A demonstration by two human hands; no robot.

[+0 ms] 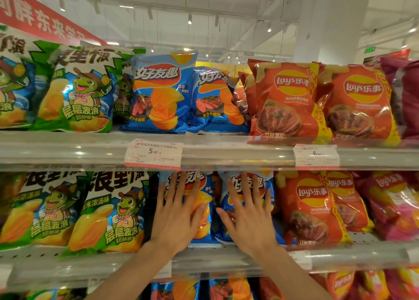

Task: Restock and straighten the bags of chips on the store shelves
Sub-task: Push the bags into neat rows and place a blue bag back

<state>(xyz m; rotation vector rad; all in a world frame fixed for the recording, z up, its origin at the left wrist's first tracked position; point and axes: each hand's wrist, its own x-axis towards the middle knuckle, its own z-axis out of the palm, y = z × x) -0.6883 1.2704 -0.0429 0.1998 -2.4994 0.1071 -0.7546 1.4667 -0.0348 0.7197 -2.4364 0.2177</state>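
Head view, lower centre: my left hand [175, 215] and right hand [247, 218] press flat, fingers spread, on two blue chip bags [205, 200] on the middle shelf [68, 263]; straightening step, next push them back level.

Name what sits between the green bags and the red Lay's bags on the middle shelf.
Head view: two blue chip bags, side by side; the left hand and right hand press flat on them.
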